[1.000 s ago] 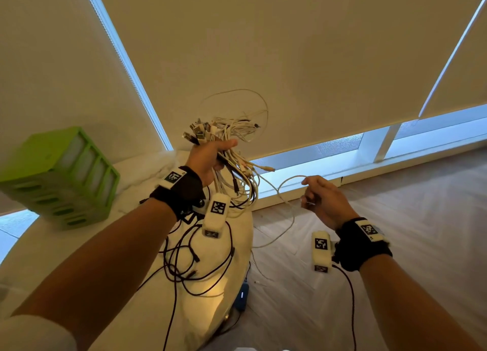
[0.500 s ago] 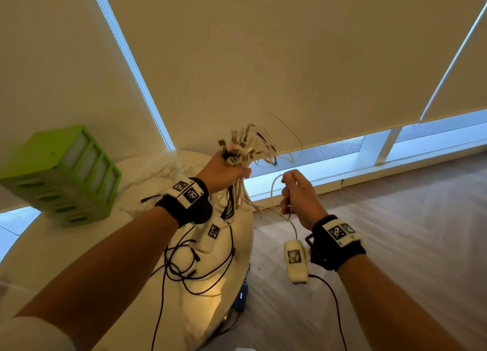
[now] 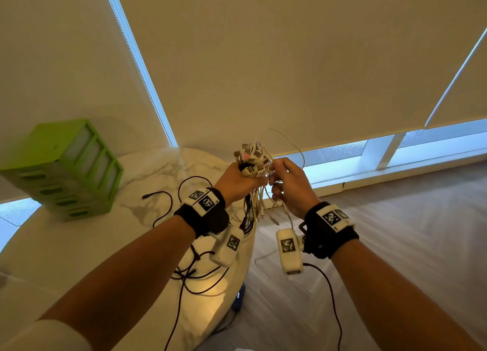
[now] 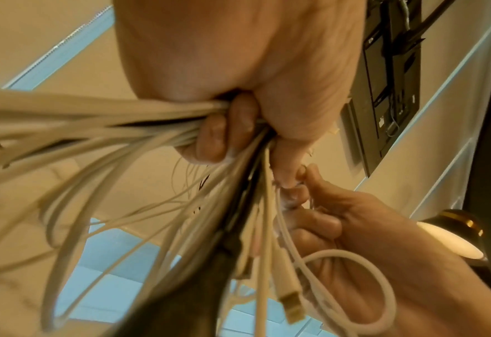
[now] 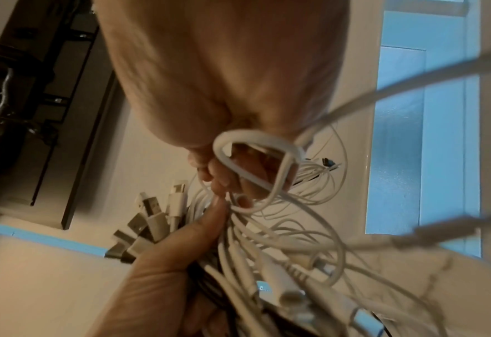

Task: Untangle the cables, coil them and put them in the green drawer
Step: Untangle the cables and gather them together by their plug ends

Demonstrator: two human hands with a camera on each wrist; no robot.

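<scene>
left hand (image 3: 238, 180) grips tangled white cables (image 3: 253, 157); right hand (image 3: 288, 184) holds small coiled loop (image 5: 255, 164). green drawer (image 3: 66, 170) far left on bench (image 3: 79, 245), nothing visibly stowed; black cables (image 3: 189, 269) untouched.

A round marble-patterned bench (image 3: 79, 258) is sitting low in the head view, and everything else is placed from it. Behind the bench, cream roller blinds (image 3: 290, 60) are hanging down over the windows, with a strip of blue-white glass (image 3: 342, 155) showing beneath their lower edge. To the right of the bench, pale wood-plank floor (image 3: 408, 232) is stretching toward the window sill. Thin black cords (image 3: 189, 274) are lying looped on the bench near its right edge. Just under that edge, a small blue object (image 3: 238, 298) is resting on the floor; what it is cannot be told.
</scene>
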